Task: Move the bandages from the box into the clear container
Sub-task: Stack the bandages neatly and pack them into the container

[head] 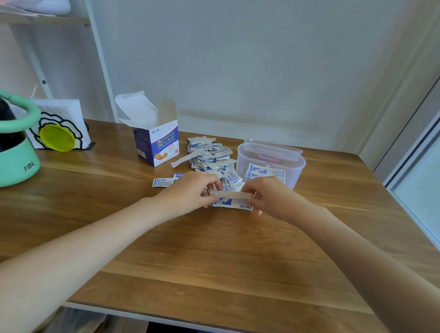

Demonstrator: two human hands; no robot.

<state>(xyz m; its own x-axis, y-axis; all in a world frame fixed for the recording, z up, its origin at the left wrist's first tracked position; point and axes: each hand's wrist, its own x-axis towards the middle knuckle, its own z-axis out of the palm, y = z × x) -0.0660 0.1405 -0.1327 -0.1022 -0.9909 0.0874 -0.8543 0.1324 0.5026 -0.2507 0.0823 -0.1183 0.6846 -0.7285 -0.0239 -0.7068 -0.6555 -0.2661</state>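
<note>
While hands pinch bandages, clear container holds several

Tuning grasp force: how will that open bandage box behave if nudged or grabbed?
The box looks like thin card, likely light, since bandages lie in a pile on the table. It stands upright and narrow with open flaps, so a high push would probably tip it. A firm squeeze may crush it.

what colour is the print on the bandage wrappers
Blue print on the white paper bandage wrappers, best seen in the head view.
</note>
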